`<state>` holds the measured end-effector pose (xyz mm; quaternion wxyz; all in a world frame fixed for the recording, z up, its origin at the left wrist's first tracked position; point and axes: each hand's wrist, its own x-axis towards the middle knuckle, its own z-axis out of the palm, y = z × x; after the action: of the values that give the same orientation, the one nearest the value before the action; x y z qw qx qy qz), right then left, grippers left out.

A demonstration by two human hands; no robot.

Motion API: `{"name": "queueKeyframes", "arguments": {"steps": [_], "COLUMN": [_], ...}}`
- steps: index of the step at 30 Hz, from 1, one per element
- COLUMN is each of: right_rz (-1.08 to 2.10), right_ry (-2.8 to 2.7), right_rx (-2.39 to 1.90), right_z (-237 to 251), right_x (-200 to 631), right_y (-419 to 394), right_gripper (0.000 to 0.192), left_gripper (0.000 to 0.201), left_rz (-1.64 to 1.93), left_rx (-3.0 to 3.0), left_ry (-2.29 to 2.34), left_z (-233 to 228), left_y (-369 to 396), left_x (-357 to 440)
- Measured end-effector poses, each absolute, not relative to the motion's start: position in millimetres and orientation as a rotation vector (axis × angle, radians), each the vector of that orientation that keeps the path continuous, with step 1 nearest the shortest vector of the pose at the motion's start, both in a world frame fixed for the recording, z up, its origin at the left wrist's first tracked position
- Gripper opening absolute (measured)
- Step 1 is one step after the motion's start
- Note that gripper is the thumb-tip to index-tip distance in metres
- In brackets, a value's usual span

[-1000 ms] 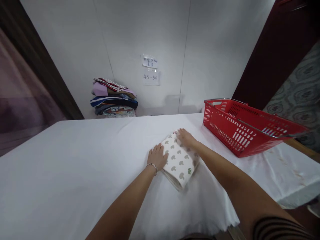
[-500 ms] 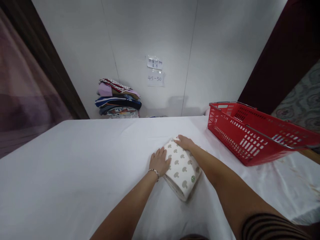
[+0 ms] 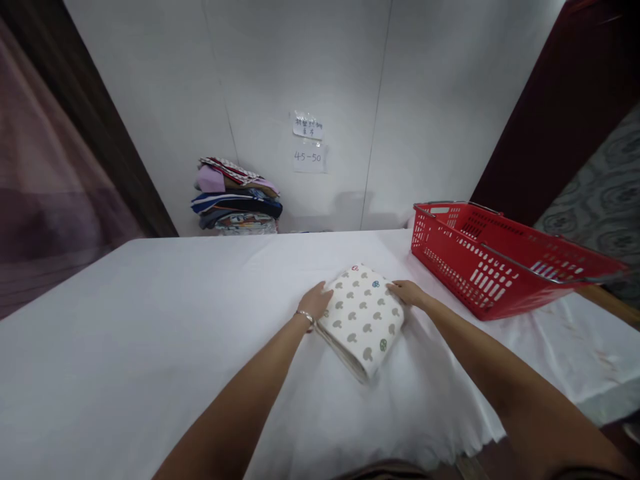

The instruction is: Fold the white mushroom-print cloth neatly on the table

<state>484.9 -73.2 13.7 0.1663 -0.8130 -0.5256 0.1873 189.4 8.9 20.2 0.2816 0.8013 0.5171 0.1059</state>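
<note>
My left hand (image 3: 316,302) rests against the left edge of the folded cream cloth printed with grey mushroom shapes (image 3: 361,319), fingers loosely curved and touching the fabric rather than closed around it; a thin silver bracelet (image 3: 304,315) sits on that wrist. My right hand (image 3: 409,293) is at the cloth's opposite side, near its far right corner, fingers likewise laid against the edge, half open, gripping nothing that I can make out (the fingertips on both sides may be tucked slightly under the fold, but I cannot tell). The folded cloth lies flat between my two hands on the table covered in a white sheet (image 3: 150,320), roughly in the middle of the surface and turned at an angle, one corner pointing toward me. Its layered edges show along the near left side.

To the right, well apart from the cloth, a red plastic shopping basket with slotted walls and metal handles (image 3: 493,267) stands on the same sheet. Beyond the far edge of the table, against the pale wall, is a pile of folded multicoloured clothes (image 3: 236,197). Two small paper notes (image 3: 309,141) are stuck on the wall to the right of that pile, the lower one reading 45-50.
</note>
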Motion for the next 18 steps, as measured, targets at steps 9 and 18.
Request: {"name": "queueKeyframes", "arguments": {"steps": [9,18], "right_rz": [0.677,0.539], "right_ry": [-1.115,-1.108], "right_rx": [-2.259,-2.012], "right_z": [-7.6,11.7], "right_x": [487.0,479.0], "right_y": [-107.0,-11.6], "right_gripper": [0.052,0.064], "left_gripper": [0.039,0.032], "left_rz": [0.106,0.154], "left_rx": [2.145,1.781], "left_ry": [1.508,1.531], "left_z": [17.1,7.8], "left_y": [34.3,-19.1], "left_x": [198.2,166.4]}}
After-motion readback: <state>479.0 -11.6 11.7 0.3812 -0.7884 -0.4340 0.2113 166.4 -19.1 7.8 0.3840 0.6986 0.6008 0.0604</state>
